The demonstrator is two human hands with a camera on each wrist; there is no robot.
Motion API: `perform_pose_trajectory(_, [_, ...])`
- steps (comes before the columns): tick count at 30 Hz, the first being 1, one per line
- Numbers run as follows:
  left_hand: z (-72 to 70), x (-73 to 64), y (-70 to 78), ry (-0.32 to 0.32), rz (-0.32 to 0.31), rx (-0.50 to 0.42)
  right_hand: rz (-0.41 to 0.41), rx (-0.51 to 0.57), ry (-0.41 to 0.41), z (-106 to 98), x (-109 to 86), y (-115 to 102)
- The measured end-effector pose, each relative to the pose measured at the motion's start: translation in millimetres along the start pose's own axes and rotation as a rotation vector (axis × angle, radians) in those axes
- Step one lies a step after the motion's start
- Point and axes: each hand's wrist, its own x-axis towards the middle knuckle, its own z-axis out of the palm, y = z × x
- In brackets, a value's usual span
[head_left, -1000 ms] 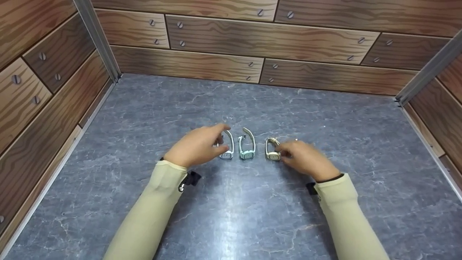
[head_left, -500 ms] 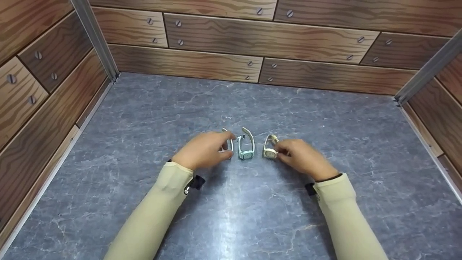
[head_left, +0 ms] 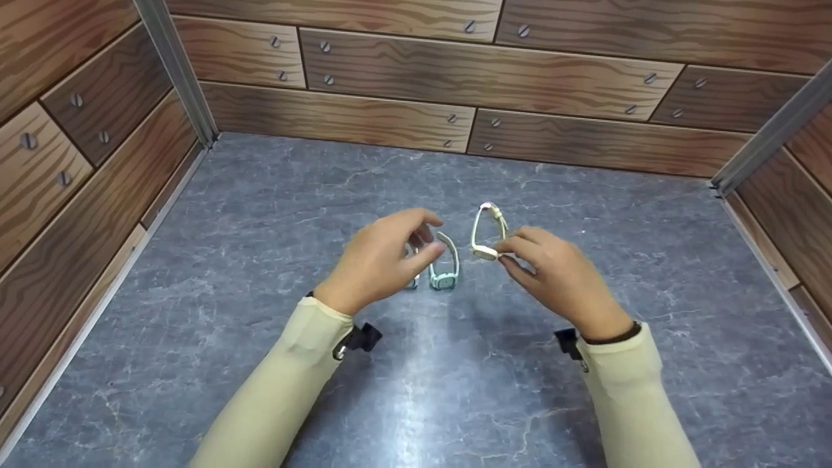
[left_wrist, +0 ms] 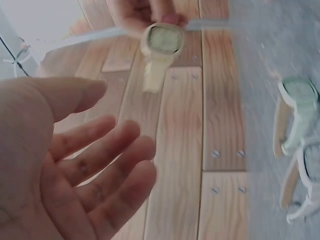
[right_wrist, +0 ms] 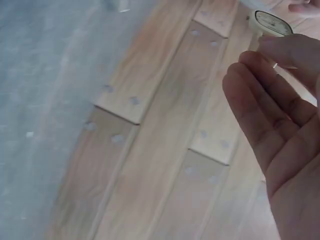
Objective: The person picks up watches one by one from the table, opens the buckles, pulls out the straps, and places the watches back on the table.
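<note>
My right hand (head_left: 552, 276) pinches a cream wristwatch (head_left: 485, 253) between thumb and fingertips, raised above the table. In the left wrist view the same watch's square face (left_wrist: 166, 39) and part of its strap show below the right fingers. My left hand (head_left: 383, 260) hovers with its fingers loosely bent, holding nothing, to the left of the raised watch. A mint green wristwatch (head_left: 444, 281) stands on the table by the left thumb. Behind the left hand a white wristwatch (head_left: 414, 283) is mostly hidden in the head view; the left wrist view shows it beside the green one.
The grey marbled tabletop (head_left: 507, 403) is bounded by wood-patterned panels, with a back wall (head_left: 390, 62) and side walls. Metal posts (head_left: 179, 71) stand at the back corners. A black wrist strap with a small clip (head_left: 364, 337) hangs from the left cuff.
The right hand has lifted the cream watch off the table. My left hand has moved right and away from the white watch, toward the raised one. The green watch stays put.
</note>
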Motion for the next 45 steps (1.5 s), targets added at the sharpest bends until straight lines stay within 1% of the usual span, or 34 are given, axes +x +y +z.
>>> perform_pose_trajectory(3, [-3.8, -2.0, 10.2, 0.079, 0.034, -0.047, -0.085, -0.031, 0.064, -10.2, 5.1, -13.2])
perform_pose_trajectory(5, [-6.8, -4.8, 16.0, 0.118, 0.037, -0.088, -0.119, -0.029, 0.090, -15.6, 7.9, -23.3])
perform_pose_trajectory(7, [-9.7, -8.0, 20.8, 0.140, 0.029, -0.124, -0.147, -0.012, 0.111, -19.5, 10.6, -33.9])
perform_pose_trajectory(11, [-13.6, -11.6, 26.9, 0.146, 0.020, -0.158, -0.199, 0.027, 0.143, -22.6, 15.0, -52.6])
perform_pose_trajectory(16, [-14.7, -12.4, 28.4, 0.134, 0.017, -0.206, -0.277, -0.032, 0.198, -18.6, 17.6, -65.9])
perform_pose_trajectory(21, [-14.4, -13.8, 27.5, 0.149, 0.013, -0.236, -0.322, -0.079, 0.199, -10.4, 18.4, -70.0])
perform_pose_trajectory(25, [-16.9, -14.4, 27.9, 0.156, 0.012, -0.268, -0.341, -0.080, 0.205, -5.3, 19.3, -69.5])
perform_pose_trajectory(26, [-17.5, -14.5, 28.1, 0.158, 0.014, -0.272, -0.335, -0.064, 0.204, -4.7, 19.2, -69.5])
perform_pose_trajectory(27, [-18.1, -14.4, 28.3, 0.159, 0.019, -0.278, -0.321, -0.025, 0.210, -4.3, 19.0, -69.7])
perform_pose_trajectory(28, [-18.4, -14.4, 28.6, 0.159, 0.025, -0.281, -0.293, 0.049, 0.220, -4.0, 18.6, -70.0])
perform_pose_trajectory(30, [-18.3, -14.7, 29.2, 0.155, 0.046, -0.274, -0.210, 0.265, 0.257, -3.7, 17.1, -71.6])
perform_pose_trajectory(32, [-18.5, -15.3, 29.7, 0.152, 0.069, -0.266, -0.098, 0.493, 0.294, -4.5, 17.6, -72.7])
perform_pose_trajectory(33, [-18.5, -15.5, 30.1, 0.151, 0.082, -0.262, -0.042, 0.587, 0.315, -5.2, 18.4, -73.3])
perform_pose_trajectory(34, [-18.3, -15.7, 30.6, 0.149, 0.096, -0.257, 0.013, 0.654, 0.326, -6.0, 19.1, -73.5])
perform_pose_trajectory(35, [-18.0, -16.0, 31.3, 0.145, 0.111, -0.249, 0.059, 0.679, 0.323, -6.9, 20.0, -73.7])
perform_pose_trajectory(36, [-17.8, -16.0, 32.0, 0.140, 0.127, -0.245, 0.100, 0.673, 0.304, -8.3, 21.1, -73.8])
perform_pose_trajectory(38, [-17.4, -15.4, 33.2, 0.122, 0.169, -0.243, 0.119, 0.638, 0.265, -10.7, 23.4, -73.0])
perform_pose_trajectory(40, [-15.7, -14.7, 33.9, 0.093, 0.212, -0.228, 0.094, 0.598, 0.236, -12.8, 23.4, -70.8])
perform_pose_trajectory(42, [-13.3, -14.6, 33.9, 0.066, 0.245, -0.209, 0.049, 0.563, 0.212, -14.7, 22.3, -67.5])
perform_pose_trajectory(45, [-10.2, -15.3, 31.3, 0.042, 0.288, -0.154, -0.014, 0.484, 0.168, -17.2, 19.9, -60.6])
